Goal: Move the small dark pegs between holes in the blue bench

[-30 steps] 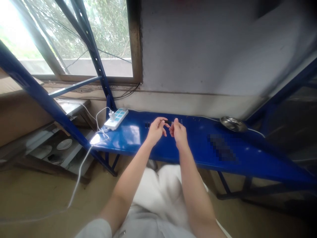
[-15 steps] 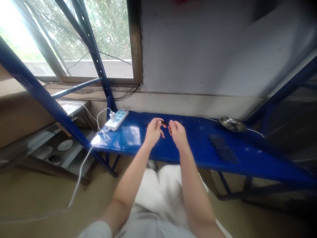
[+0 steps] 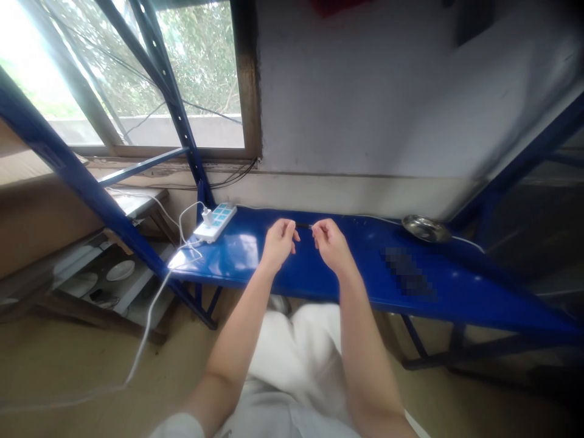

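A thin black pen-like rod (image 3: 302,225) spans the gap between my two hands, above the blue table (image 3: 319,274). My left hand (image 3: 279,243) pinches its left end between thumb and fingers. At the other end, where a small lighter tip shows, my right hand (image 3: 332,243) is closed in a pinch. Fingers cover both ends, so the rod's exact kind is unclear.
A white power strip (image 3: 215,222) with a plugged-in white charger and cable lies at the table's left. To the right are a shiny metal bowl (image 3: 426,228) and a blurred-out dark object (image 3: 408,274). Blue frame posts (image 3: 177,115) rise at the left.
My hands have drawn slightly apart, the right one moving a little to the right. More of the black rod and its lighter right tip now show between them.
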Demonstrator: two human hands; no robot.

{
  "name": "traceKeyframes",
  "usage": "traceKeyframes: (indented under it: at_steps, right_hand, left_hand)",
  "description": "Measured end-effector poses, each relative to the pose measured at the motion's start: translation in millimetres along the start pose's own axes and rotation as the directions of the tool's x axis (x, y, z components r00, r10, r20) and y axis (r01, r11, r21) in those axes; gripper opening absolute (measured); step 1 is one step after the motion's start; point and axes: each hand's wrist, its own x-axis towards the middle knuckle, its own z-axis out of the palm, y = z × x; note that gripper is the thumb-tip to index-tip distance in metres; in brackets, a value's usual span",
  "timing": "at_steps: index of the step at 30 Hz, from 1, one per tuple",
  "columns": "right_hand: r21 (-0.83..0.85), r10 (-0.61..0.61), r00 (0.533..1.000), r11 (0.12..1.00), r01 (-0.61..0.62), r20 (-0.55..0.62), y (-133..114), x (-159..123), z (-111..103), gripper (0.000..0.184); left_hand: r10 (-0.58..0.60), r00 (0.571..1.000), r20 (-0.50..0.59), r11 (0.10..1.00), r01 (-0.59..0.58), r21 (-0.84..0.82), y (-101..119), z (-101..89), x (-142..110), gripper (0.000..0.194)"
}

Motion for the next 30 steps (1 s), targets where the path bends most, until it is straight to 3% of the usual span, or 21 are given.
traceKeyframes:
  at_steps: [9, 22, 26, 30]
  right_hand:
    - [0.070, -0.046, 0.999, 0.996, 0.046, -0.005, 1.1, -0.6, -8.0, 0.027]
    - [-0.076, -0.092, 0.995, 0.993, 0.095, 0.048, -8.5, 5.5, -3.8, 0.031]
    - [-0.167, -0.115, 0.993, 0.980, 0.112, -0.009, -1.3, 8.8, -1.1, 0.028]
    - [-0.269, -0.151, 0.971, 0.958, 0.098, -0.184, 12.4, 13.4, -2.2, 0.027]
  left_hand:
    - [0.008, 0.998, -0.054, 1.000, -0.009, -0.015, 5.8, 0.2, -3.8, 0.030]
    - [0.040, 0.998, -0.048, 0.987, -0.047, -0.156, 10.5, -2.7, -3.3, 0.036]
    - [0.013, 0.970, -0.242, 0.980, -0.061, -0.190, 0.1, -2.3, 2.0, 0.029]
    - [-0.020, 0.910, -0.415, 0.969, -0.084, -0.232, -9.0, -4.8, 7.6, 0.028]
